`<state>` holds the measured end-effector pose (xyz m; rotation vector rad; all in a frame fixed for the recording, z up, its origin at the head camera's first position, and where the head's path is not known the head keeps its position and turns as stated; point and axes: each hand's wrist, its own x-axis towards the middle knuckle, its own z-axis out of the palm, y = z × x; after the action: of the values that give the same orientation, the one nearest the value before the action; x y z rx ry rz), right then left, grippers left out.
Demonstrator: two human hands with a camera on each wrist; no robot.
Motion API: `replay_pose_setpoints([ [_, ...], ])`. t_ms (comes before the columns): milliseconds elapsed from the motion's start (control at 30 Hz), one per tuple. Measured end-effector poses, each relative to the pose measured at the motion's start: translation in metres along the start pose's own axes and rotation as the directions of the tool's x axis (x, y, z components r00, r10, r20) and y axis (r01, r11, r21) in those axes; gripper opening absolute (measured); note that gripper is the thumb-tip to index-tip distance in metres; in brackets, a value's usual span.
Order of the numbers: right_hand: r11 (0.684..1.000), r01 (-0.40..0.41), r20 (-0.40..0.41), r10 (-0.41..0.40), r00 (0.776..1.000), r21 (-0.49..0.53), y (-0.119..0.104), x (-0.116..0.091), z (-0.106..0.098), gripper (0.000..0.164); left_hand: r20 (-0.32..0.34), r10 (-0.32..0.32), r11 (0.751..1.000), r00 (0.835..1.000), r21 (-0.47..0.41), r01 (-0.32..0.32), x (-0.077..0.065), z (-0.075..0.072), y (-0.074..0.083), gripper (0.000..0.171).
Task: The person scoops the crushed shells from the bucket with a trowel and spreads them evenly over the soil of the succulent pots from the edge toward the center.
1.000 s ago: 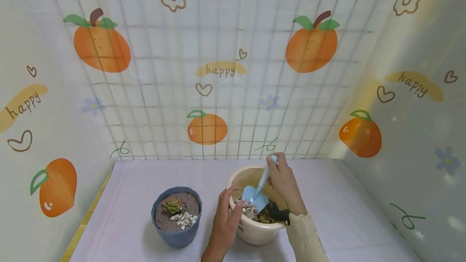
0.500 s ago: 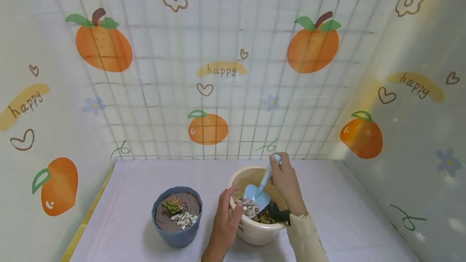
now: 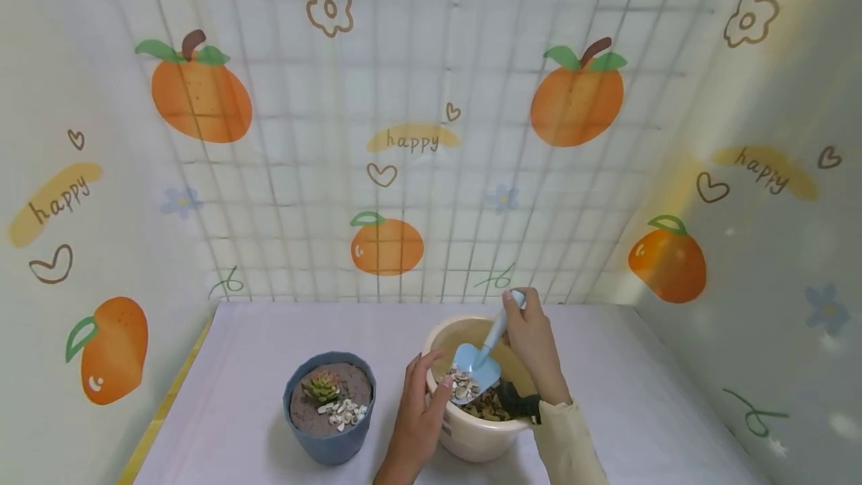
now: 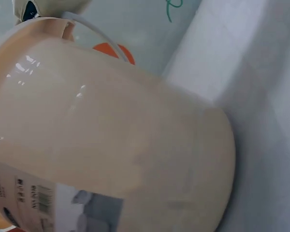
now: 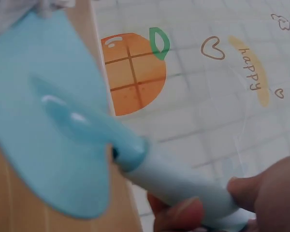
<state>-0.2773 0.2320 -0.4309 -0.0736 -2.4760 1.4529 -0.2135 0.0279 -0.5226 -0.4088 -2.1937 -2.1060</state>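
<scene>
In the head view my right hand [image 3: 534, 339] grips the pale handle of a small light-blue shovel [image 3: 474, 367]. Its blade is inside a cream bucket [image 3: 481, 440], carrying a heap of whitish and brown pebble-like or shell-like pieces [image 3: 463, 384]. My left hand [image 3: 420, 414] holds the bucket's left rim, fingertips over the edge and thumb near the blade's load. Up close in the right wrist view, thumb and finger pinch the shovel handle [image 5: 183, 181]. The left wrist view shows the bucket's side [image 4: 121, 116] with a printed label; the left hand is out of that view.
Left of the bucket stands a blue-grey pot [image 3: 330, 444] with brown soil, a small succulent [image 3: 321, 388] and white pieces on top. Brown bits [image 3: 488, 406] lie lower in the bucket. A printed curtain over a wire grid [image 3: 417, 193] encloses the white table [image 3: 249, 335].
The shovel blade has come up slightly within the bucket with the pieces on it, and its handle has shifted a little right. My left hand stays at the rim.
</scene>
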Motion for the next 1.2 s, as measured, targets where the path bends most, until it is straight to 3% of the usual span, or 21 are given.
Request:
replay_pose_setpoints([
  [367, 0.998, -0.011, -0.032, 0.013, 0.999, 0.067, 0.002, -0.002, -0.003, 0.054, -0.069, 0.085, 0.996, 0.994, 0.033, -0.082, -0.006, -0.019, 0.02, 0.04],
  [767, 0.982, 0.002, -0.016, 0.001, 1.0, 0.19, -0.025, 0.0, 0.012, 0.049, -0.191, 0.19, 0.981, 0.963, 0.082, -0.177, -0.005, -0.051, 0.037, 0.035],
  [967, 0.976, 0.01, 0.007, -0.012, 1.0, 0.218, -0.045, 0.001, 0.028, 0.045, -0.241, 0.184, 0.982, 0.953, 0.092, -0.167, -0.005, -0.068, 0.037, 0.036],
  [1200, 0.957, 0.027, 0.044, -0.041, 0.998, 0.289, -0.055, 0.0, 0.057, 0.04, -0.307, 0.174, 0.978, 0.936, 0.165, -0.128, -0.011, -0.092, 0.031, 0.036],
])
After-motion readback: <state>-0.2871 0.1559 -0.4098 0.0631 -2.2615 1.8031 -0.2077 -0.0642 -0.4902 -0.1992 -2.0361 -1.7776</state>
